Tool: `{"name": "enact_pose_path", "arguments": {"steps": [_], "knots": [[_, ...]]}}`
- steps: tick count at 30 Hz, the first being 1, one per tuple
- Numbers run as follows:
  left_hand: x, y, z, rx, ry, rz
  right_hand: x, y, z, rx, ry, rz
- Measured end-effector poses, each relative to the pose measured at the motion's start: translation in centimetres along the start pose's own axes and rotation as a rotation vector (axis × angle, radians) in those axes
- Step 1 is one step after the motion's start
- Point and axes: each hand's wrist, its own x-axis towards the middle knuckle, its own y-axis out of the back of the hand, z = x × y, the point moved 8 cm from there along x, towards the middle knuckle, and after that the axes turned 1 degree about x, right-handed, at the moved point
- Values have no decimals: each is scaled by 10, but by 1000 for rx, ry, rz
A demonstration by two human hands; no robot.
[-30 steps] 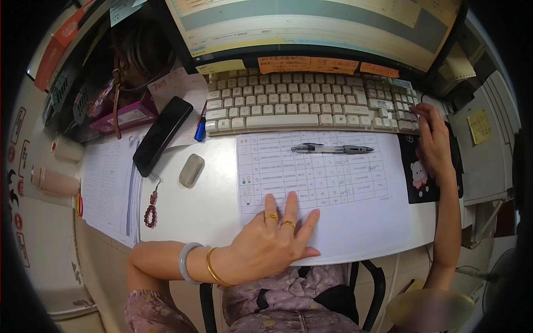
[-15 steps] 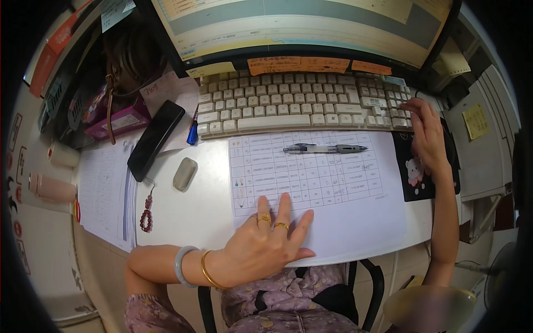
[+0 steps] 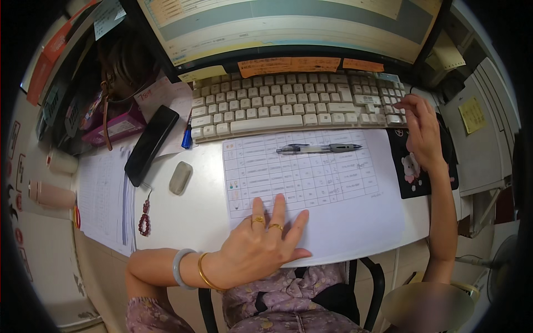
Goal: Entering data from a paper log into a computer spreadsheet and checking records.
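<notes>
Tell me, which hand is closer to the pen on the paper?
Right. The right hand is on the keyboard's number keys just right of the pen; the left hand lies flat lower on the paper.

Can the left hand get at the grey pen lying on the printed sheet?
Probably yes: the left hand lies flat on the white printed sheet, and only bare paper shows between it and the grey pen.

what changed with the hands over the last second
The right hand moved up and inward off the black mouse pad to the keyboard's number keys at its right end, fingertips now on them. Nothing was picked up or let go. The left hand stayed flat on the printed table sheet, and the pen, phone and grey eraser lie where they were.
</notes>
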Motion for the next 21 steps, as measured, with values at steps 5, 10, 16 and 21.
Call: {"name": "enact_pose_path", "arguments": {"steps": [5, 10, 16, 21], "knots": [[1, 0, -1, -2, -1, -11, -10, 1, 3, -57, -15, -115], [0, 0, -1, -2, -8, -10, -8, 4, -2, -94, 16, -94], [0, 1, 1, -62, -30, 0, -5, -13, -4, -17, 20, -72], [-1, 0, 1, -64, -20, 1, -3, 2, -6, -89, 65, 9]]}}
